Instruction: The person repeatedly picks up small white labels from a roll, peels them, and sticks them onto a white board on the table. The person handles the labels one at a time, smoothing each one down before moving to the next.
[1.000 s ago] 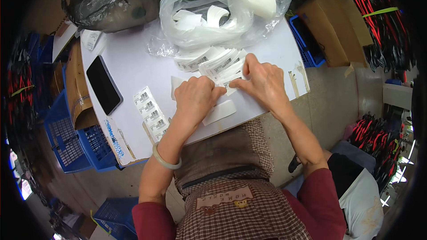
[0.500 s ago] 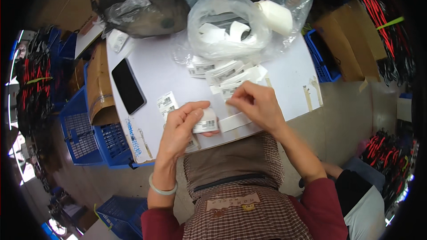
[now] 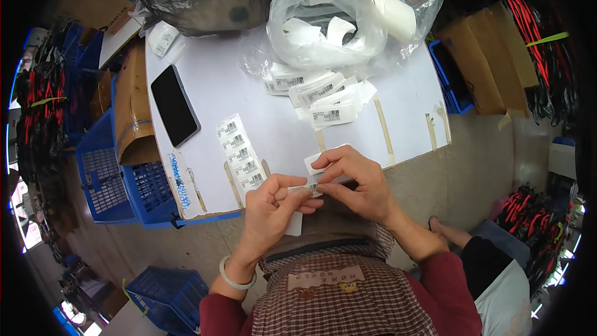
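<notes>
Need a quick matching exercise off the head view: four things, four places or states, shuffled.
Things
1. Phone
2. Label strip
3. Clear plastic bag
4. Small barcode label

Places and states
A. Open at the top, white pieces inside
B. Held up between the left hand and right hand
C. Near the left edge of the white table, dark screen up
D. Lying flat, several barcodes in a row

Pairs
1-C
2-D
3-A
4-B
</notes>
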